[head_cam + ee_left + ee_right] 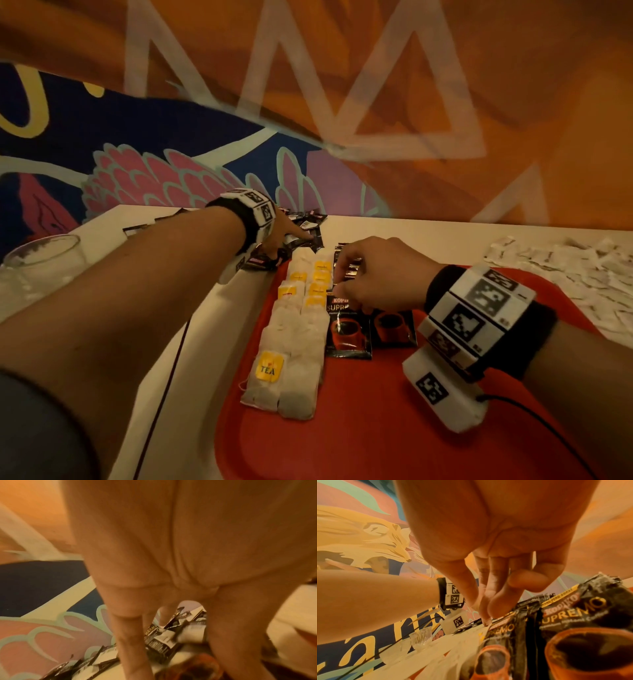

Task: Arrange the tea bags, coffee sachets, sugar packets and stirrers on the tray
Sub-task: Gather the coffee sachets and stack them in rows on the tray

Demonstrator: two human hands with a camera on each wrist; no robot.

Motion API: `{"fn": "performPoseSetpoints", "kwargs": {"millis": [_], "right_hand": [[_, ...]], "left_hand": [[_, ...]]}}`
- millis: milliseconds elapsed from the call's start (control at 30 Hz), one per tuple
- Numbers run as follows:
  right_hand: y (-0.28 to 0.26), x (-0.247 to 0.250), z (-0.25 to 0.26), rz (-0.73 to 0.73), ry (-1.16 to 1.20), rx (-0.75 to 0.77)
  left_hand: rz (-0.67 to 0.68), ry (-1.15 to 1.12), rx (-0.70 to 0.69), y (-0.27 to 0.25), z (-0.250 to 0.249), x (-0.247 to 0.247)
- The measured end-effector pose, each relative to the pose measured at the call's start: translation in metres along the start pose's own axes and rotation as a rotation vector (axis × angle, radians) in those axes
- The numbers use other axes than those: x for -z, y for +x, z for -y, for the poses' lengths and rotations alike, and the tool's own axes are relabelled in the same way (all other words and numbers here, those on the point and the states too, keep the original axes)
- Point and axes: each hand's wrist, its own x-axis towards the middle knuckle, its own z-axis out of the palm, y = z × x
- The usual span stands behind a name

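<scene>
A red tray [376, 428] lies in front of me. On its left side, tea bags [298, 329] with yellow tags sit in two columns. Beside them are black coffee sachets [349, 335], overlapping. My right hand [337, 277] pinches the upper edge of one coffee sachet [503, 628] on the tray, thumb and fingers together, as the right wrist view shows [483, 615]. My left hand [289, 245] reaches past the tray's far corner. Its straight fingers [130, 642] rest on a loose pile of coffee sachets [308, 222] on the table. No stirrers are in view.
A heap of white sugar packets [565, 270] lies on the table beyond the tray's right side. A clear glass [41, 257] stands at the table's left edge. A thin cable [171, 370] runs along the table left of the tray. A painted wall closes the far side.
</scene>
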Motion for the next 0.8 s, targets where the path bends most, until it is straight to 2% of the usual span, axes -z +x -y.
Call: {"fn": "performPoseSetpoints", "kwargs": {"millis": [100, 233, 533, 700, 800], "right_hand": [[0.001, -0.001, 0.0, 0.025, 0.0, -0.006], [-0.002, -0.003, 0.006, 0.045, -0.013, -0.009], [-0.007, -0.023, 0.061, 0.138, -0.004, 0.068], [-0.005, -0.044, 0.101, 0.173, -0.105, 0.12], [0.001, -0.058, 0.119, 0.137, -0.199, 0.14]], "left_hand": [[0.0, -0.006, -0.005, 0.005, 0.005, -0.006], [-0.041, -0.085, -0.008, -0.016, 0.023, -0.023], [-0.1, -0.202, -0.039, -0.114, 0.057, -0.1], [-0.163, -0.275, -0.065, -0.165, 0.056, -0.14], [-0.214, -0.361, -0.065, -0.189, 0.053, -0.156]]}}
